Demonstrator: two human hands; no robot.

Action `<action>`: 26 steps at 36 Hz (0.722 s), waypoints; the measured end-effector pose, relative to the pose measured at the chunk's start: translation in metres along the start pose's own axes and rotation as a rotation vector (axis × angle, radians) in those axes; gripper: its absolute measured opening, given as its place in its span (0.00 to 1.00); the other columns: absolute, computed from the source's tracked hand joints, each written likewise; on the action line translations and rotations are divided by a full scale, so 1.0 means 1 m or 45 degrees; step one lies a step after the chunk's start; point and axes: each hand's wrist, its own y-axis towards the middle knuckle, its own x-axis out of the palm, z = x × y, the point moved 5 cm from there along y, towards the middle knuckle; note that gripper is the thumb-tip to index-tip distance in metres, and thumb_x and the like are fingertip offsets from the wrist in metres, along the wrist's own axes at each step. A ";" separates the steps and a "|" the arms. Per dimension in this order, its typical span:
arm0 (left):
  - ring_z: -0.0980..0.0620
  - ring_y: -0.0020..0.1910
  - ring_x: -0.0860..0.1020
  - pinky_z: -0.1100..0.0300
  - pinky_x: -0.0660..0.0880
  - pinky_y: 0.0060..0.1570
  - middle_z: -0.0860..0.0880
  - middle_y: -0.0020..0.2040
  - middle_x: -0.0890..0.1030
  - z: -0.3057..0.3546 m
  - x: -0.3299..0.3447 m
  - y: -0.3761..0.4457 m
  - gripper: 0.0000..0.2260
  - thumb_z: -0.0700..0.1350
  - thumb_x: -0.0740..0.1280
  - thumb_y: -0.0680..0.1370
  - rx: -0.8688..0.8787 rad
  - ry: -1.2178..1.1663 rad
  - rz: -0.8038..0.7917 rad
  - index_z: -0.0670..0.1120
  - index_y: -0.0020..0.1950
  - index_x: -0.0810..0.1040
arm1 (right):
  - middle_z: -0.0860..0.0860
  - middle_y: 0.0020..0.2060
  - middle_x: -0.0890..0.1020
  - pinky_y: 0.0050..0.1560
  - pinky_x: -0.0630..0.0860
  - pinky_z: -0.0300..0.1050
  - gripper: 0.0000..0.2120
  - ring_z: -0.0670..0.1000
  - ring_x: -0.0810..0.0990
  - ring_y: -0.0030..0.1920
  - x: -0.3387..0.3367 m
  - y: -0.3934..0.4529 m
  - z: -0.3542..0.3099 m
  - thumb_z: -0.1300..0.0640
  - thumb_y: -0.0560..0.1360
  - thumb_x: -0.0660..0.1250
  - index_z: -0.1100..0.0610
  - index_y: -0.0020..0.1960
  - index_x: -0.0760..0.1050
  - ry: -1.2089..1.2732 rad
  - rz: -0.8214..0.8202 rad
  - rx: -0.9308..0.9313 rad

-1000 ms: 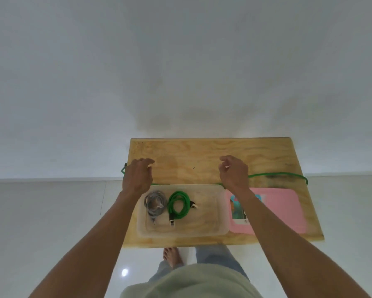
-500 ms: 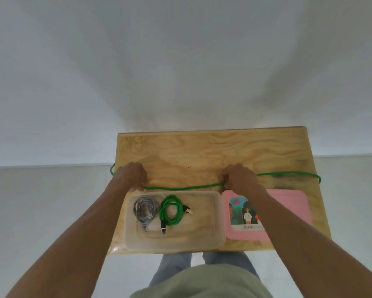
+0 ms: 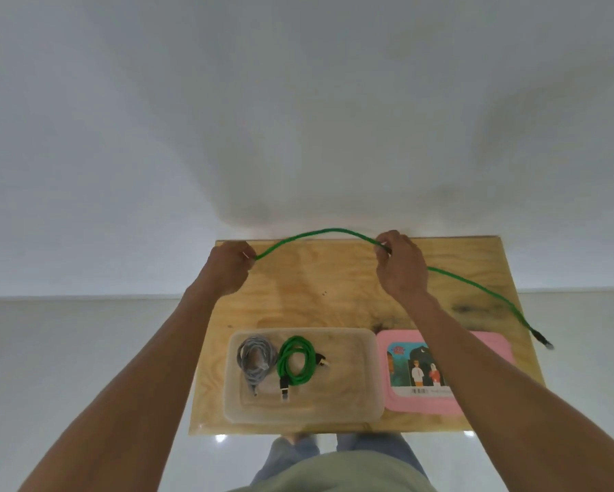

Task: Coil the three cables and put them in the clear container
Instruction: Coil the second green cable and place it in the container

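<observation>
A long green cable (image 3: 319, 233) arcs in the air above the wooden table (image 3: 333, 278). My left hand (image 3: 229, 268) pinches one end of it at the table's far left. My right hand (image 3: 401, 268) grips the cable further along, and the rest trails down to the right, with its plug (image 3: 543, 340) hanging past the table's right edge. The clear container (image 3: 351, 349) stands at the near edge. Inside it lie a coiled grey cable (image 3: 255, 360) and a coiled green cable (image 3: 296, 362).
A pink lid (image 3: 483, 353) with a picture label lies flat right of the container, partly under my right forearm. The table stands against a white wall. Glossy white floor surrounds it, and my legs show below the near edge.
Both hands took hold of the loose green cable lying behind the container and lifted it off the table toward the far edge. It now arcs between them.
</observation>
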 end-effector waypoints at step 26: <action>0.55 0.23 0.60 0.62 0.57 0.22 0.49 0.31 0.68 0.111 -0.147 -0.124 0.08 0.38 0.60 0.82 0.058 -1.866 0.482 0.39 0.49 0.78 | 0.49 0.57 0.74 0.46 0.78 0.33 0.19 0.43 0.80 0.41 -0.114 -0.078 -0.179 0.55 0.79 0.67 0.53 0.69 0.71 0.683 0.426 -0.293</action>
